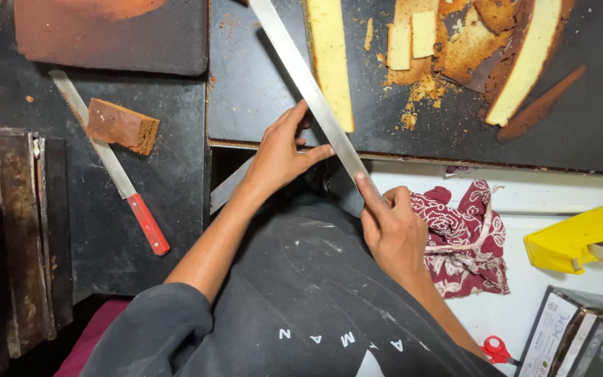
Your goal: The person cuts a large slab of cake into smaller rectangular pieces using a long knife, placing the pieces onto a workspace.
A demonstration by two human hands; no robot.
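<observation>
My left hand and right hand both press on a long metal ruler lying slantwise across a dark board, just beside a yellow cake strip. A red-handled knife touches a brown cake piece at left. A patterned red cloth lies by my right hand.

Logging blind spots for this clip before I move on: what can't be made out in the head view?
- Long metal blade: its far end is cut off by the top edge; its near end is hidden under the right hand.
- Yellow tape dispenser: cut off by the right edge.
- Red scissors: mostly hidden behind the person's arm.
- Left hand: fingertips touch the blade, but its palm side is hidden.
</observation>
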